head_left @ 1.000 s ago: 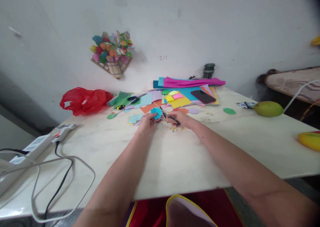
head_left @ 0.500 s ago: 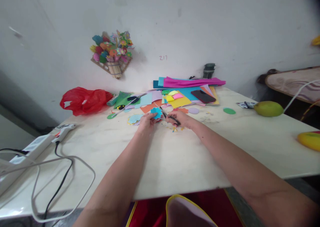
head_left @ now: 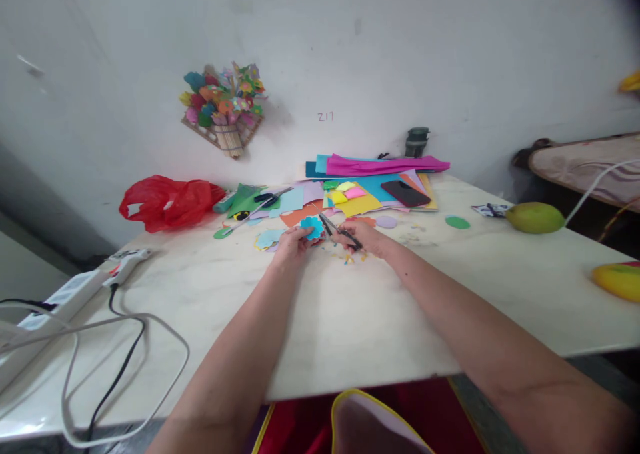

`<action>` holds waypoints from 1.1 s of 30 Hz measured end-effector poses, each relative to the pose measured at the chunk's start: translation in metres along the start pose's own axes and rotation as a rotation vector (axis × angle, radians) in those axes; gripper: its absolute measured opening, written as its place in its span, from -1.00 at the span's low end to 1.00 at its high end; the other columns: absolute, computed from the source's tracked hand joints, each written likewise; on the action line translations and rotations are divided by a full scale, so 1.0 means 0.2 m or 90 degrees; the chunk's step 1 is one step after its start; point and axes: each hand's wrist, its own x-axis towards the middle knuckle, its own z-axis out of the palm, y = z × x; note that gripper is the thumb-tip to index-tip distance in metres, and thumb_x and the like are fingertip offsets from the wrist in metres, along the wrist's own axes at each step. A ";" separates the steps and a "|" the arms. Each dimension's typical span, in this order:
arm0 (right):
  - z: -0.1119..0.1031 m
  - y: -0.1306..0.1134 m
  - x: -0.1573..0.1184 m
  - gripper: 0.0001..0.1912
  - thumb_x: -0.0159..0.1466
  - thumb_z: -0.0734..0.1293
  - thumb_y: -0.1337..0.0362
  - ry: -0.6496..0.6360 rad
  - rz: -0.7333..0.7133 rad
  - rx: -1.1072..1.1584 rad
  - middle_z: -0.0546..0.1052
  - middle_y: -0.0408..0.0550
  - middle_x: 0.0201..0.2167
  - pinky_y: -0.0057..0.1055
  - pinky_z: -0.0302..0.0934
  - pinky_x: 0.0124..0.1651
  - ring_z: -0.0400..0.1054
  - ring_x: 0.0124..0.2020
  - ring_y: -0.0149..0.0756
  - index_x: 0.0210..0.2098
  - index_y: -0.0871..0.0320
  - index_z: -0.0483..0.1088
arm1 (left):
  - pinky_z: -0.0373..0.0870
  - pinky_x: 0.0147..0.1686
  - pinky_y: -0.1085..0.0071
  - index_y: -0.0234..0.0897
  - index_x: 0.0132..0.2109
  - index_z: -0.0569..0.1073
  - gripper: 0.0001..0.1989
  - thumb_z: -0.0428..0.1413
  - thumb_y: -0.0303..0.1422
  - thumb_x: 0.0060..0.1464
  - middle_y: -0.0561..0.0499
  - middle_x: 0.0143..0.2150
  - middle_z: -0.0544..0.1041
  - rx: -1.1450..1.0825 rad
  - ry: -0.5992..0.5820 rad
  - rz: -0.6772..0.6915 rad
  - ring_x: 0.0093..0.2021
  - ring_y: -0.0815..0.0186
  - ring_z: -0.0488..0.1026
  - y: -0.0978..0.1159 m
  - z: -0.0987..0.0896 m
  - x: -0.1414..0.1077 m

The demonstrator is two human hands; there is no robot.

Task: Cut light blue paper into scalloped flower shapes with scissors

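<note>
Pinched in my left hand [head_left: 294, 242] is a blue paper flower [head_left: 312, 227] with a scalloped edge. My right hand [head_left: 363, 236] is closed around the dark handles of a pair of scissors [head_left: 330, 225], whose blades stand parted just right of the flower. Small paper scraps [head_left: 349, 259] lie on the table below the scissors. To the left of my left hand rest more cut shapes, a pale blue scalloped piece [head_left: 271, 238] on top. An orange cut piece [head_left: 364, 221] and a lilac paper circle [head_left: 386, 222] lie behind my right hand.
Coloured paper sheets [head_left: 295, 199], a phone [head_left: 405, 193] and a second pair of scissors [head_left: 270, 198] lie at the back. A red plastic bag [head_left: 170, 201] sits back left, a power strip [head_left: 60, 301] with cables at left. A green mango [head_left: 536, 217] lies at right.
The scissor blades have parted wider and shifted slightly off the flower's right edge. My left hand keeps its grip on the flower, almost unmoved.
</note>
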 end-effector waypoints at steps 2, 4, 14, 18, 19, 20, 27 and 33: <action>-0.02 0.00 -0.01 -0.71 -0.08 0.48 0.28 0.003 -0.010 -0.015 0.40 -0.20 -0.69 -0.60 -0.05 -0.74 0.20 -0.74 -0.52 -0.40 0.23 0.37 | 0.49 -0.42 0.39 -0.39 -0.42 0.47 -0.86 0.22 -0.59 -0.24 -0.09 -0.46 0.56 0.021 -0.029 -0.018 -0.46 0.27 0.52 0.00 0.00 -0.01; -0.04 0.01 -0.01 -0.66 -0.10 0.50 0.27 0.011 -0.023 -0.018 0.44 -0.17 -0.63 -0.60 -0.09 -0.74 0.23 -0.70 -0.51 -0.37 0.23 0.37 | 0.47 -0.42 0.42 -0.42 -0.43 0.48 -0.87 0.22 -0.60 -0.25 -0.11 -0.45 0.56 0.039 -0.056 -0.020 -0.48 0.30 0.50 0.01 0.00 -0.02; -0.05 0.00 0.01 -0.54 -0.13 0.49 0.20 0.036 -0.114 0.071 0.42 -0.21 -0.52 -0.57 0.06 -0.58 0.30 -0.55 -0.47 -0.27 0.19 0.34 | 0.44 -0.45 0.44 -0.45 -0.47 0.51 -0.87 0.27 -0.58 -0.32 -0.12 -0.48 0.55 0.125 -0.148 -0.075 -0.50 0.29 0.50 0.00 0.02 -0.06; -0.03 -0.02 0.00 -0.59 -0.11 0.47 0.23 0.031 -0.127 0.093 0.42 -0.21 -0.50 -0.54 0.13 -0.50 0.31 -0.53 -0.47 -0.28 0.19 0.34 | 0.43 -0.46 0.44 -0.45 -0.50 0.51 -0.85 0.30 -0.56 -0.36 -0.13 -0.48 0.56 0.151 -0.174 -0.099 -0.51 0.29 0.49 -0.01 0.03 -0.07; -0.03 -0.02 0.00 -0.59 -0.11 0.47 0.24 0.027 -0.131 0.100 0.43 -0.21 -0.50 -0.53 0.14 -0.48 0.31 -0.53 -0.48 -0.28 0.19 0.34 | 0.42 -0.47 0.44 -0.44 -0.51 0.51 -0.85 0.30 -0.56 -0.37 -0.12 -0.49 0.55 0.159 -0.178 -0.101 -0.51 0.30 0.49 -0.01 0.04 -0.07; -0.03 -0.02 0.00 -0.58 -0.11 0.47 0.26 0.019 -0.136 0.106 0.43 -0.21 -0.50 -0.52 0.16 -0.45 0.31 -0.52 -0.47 -0.27 0.19 0.34 | 0.42 -0.47 0.45 -0.43 -0.53 0.50 -0.84 0.31 -0.55 -0.39 -0.10 -0.51 0.54 0.168 -0.183 -0.103 -0.52 0.31 0.48 -0.01 0.04 -0.08; -0.03 -0.03 0.00 -0.58 -0.14 0.50 0.29 0.003 -0.155 0.134 0.44 -0.23 -0.52 -0.51 0.19 -0.40 0.34 -0.50 -0.46 -0.29 0.19 0.36 | 0.38 -0.46 0.45 -0.43 -0.56 0.48 -0.79 0.34 -0.51 -0.47 -0.05 -0.56 0.51 0.237 -0.203 -0.117 -0.55 0.36 0.44 -0.01 0.08 -0.10; -0.05 -0.04 -0.02 -0.66 -0.04 0.46 0.18 0.041 -0.127 0.077 0.42 -0.23 -0.60 -0.58 0.04 -0.61 0.29 -0.62 -0.50 -0.34 0.20 0.33 | 0.42 -0.39 0.42 -0.39 -0.56 0.48 -0.81 0.33 -0.47 -0.43 -0.02 -0.54 0.51 0.189 -0.140 -0.034 -0.51 0.35 0.46 -0.01 0.06 -0.07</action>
